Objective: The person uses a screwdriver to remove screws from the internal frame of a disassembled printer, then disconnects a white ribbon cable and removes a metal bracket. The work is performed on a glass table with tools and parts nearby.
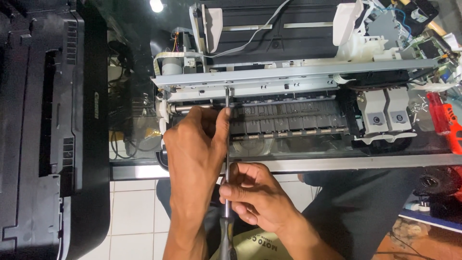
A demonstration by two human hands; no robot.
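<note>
So we've got a stripped-down printer chassis (288, 96) lying across the glass tabletop (337, 161) in the upper middle of the frame. Our right hand (255, 195), low centre, is wrapped round the long screwdriver (226, 144) shaft near its handle, while our left hand (197, 149) pinches the shaft higher up between thumb and fingers, apparently to keep the tip steady on the metal rail (298, 73). Ink cartridges (385, 115) sit parked at the right, the black outer cover (43, 120) is on the far left, and a red tool (445, 120) lies at the right edge
</note>
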